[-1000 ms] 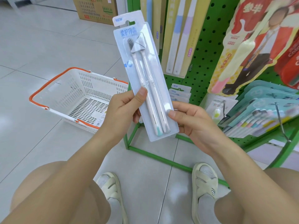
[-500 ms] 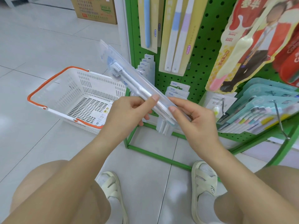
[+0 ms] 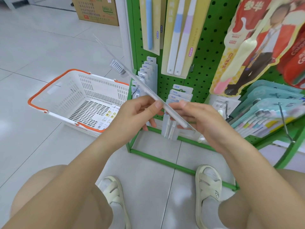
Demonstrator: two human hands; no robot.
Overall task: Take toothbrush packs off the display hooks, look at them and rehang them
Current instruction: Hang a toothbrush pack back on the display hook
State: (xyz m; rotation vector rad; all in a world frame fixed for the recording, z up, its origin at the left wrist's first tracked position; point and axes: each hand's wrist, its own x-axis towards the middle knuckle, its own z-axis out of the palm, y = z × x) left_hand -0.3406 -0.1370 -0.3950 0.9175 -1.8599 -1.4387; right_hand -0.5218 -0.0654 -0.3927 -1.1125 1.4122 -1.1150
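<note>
Holding: a shopper crouched at a store rack has a clear toothbrush pack (image 3: 132, 75) turned edge-on to the head camera, running diagonally from upper left down to lower right between both hands.
Left hand: the left hand (image 3: 137, 111) pinches the pack's near edge, thumb on top and fingers curled beneath.
Right hand: the right hand (image 3: 201, 119) grips the pack's lower end, thumb along the upper face, fingers wrapped under it.
Pack: bristles of a brush head show on its left side above the hands; the printing on the card cannot be read at this angle.
Display: a green pegboard rack (image 3: 204, 52) stands just behind the pack, with rows of matching hanging packs (image 3: 180, 93) on hooks directly behind the hands.
Right side: teal multi-brush packs (image 3: 270, 111) lie on a slanted hook.
Floor: a white shopping basket (image 3: 85, 103) with orange handles sits on the tiles, left of the rack.
Background: a cardboard box (image 3: 97, 9) stands at the top.
</note>
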